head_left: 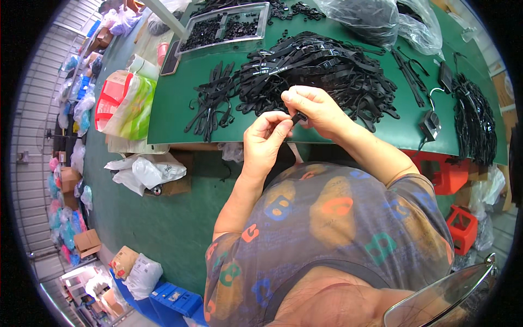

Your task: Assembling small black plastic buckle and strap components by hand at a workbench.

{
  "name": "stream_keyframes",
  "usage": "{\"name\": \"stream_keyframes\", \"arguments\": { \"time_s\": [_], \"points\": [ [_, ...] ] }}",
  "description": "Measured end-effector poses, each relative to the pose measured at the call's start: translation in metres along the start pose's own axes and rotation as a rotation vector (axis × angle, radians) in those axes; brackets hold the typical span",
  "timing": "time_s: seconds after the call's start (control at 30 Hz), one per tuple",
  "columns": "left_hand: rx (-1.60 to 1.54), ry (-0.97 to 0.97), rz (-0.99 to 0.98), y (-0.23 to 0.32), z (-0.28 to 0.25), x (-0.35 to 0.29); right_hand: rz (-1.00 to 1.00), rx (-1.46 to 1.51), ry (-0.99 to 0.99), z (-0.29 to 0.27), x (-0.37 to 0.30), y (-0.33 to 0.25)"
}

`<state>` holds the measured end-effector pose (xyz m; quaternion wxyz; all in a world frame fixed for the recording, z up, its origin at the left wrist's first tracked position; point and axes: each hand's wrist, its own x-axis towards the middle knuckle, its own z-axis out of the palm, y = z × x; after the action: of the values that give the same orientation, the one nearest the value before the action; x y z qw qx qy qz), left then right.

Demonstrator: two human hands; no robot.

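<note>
Together, both hands (263,143) (320,111) hold a small black piece (298,117).

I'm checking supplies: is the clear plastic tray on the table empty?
Not empty: the clear plastic tray holds many small black pieces, visible across most of its floor.

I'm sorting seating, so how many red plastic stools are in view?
2: one red stool partly hidden by the near edge of the green table, at its right; the other red stool below it, nearer the picture's right edge. The table may hide more.
</note>
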<state>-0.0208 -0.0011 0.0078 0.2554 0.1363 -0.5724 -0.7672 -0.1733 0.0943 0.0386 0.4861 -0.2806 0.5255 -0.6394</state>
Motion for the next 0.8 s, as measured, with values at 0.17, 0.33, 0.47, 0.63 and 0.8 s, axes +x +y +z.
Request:
{"name": "stream_keyframes", "arguments": {
  "time_s": [0.17, 0.33, 0.47, 0.63, 0.8],
  "points": [
    [-0.027, 0.016, 0.002, 0.0004, -0.0004, 0.0011, -0.032, 0.062, -0.022, -0.0008, -0.0001, 0.0013],
    [-0.035, 0.011, 0.074, 0.0019, 0.0041, -0.0013, -0.002, -0.001, -0.002, -0.0032, 0.0004, 0.001],
    [-0.06, 0.043, 0.095, 0.0001, 0.0061, -0.0015, -0.025, -0.006, -0.001, -0.0051, 0.0011, 0.0041],
    [-0.095, 0.073, 0.1, -0.0031, 0.0066, -0.0011, -0.035, 0.022, 0.007, -0.0058, 0.002, 0.007],
    [-0.153, 0.062, 0.074, -0.0049, 0.0075, -0.0029, -0.009, 0.022, 0.018, -0.0045, 0.0009, 0.0032]
  ]
}}
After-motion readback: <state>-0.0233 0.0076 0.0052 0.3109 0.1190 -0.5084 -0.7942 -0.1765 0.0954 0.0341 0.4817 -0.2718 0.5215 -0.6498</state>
